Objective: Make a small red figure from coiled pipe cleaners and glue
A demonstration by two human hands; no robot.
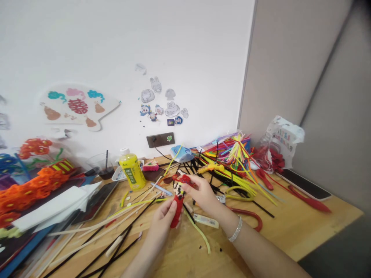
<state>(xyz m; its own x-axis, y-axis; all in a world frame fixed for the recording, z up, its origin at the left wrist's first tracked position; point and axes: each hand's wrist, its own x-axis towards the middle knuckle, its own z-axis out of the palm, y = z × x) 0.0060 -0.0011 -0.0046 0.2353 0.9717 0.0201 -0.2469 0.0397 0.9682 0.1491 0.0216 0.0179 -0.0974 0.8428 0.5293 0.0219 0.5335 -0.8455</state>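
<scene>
Red figure (179, 194), perhaps chenille-stem, held two-handed.
Left hand (164, 216), seven o'clock, grasps its base, best kept steady; right hand (203, 193), two o'clock, pinches its top.

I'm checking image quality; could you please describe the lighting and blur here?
All in the head view: soft, even light on the white wall; dark upper-right corner; slight blur, leaving fine detail on the red item in the hands unclear.

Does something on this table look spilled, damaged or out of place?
I see no clear spill or damage. Mostly it looks untidy: loose black strips lie crisscross at left, and small dark scraps dot the wooden table toward the viewer. The held red figure looks intact where visible.
</scene>
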